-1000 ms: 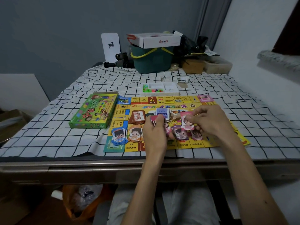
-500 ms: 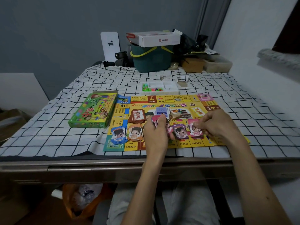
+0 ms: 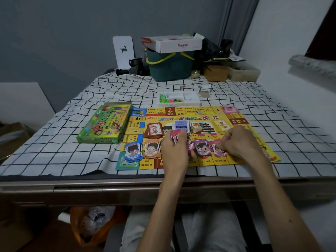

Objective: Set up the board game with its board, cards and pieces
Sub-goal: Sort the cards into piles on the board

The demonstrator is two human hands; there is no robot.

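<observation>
Yellow game board (image 3: 203, 118) lies flat at the centre of the frame on a counter (image 3: 60, 157) draped in white cloth with a black grid. Small piles of blue notes (image 3: 132, 151), orange notes (image 3: 151, 149) and purple notes (image 3: 202, 149) line its near edge. The left hand (image 3: 175, 153) has its fingers curled round a stack of pink notes (image 3: 175, 136) over the board's middle, and the right hand (image 3: 240, 142) pinches a pink note at the lower right pile (image 3: 219, 152). A green game box (image 3: 104, 127) lies just left of the board, a white tray (image 3: 190, 97) of coloured pieces sits just beyond it, and a teal bucket (image 3: 170, 68) stands at upper centre before a grey wall (image 3: 63, 33).
</observation>
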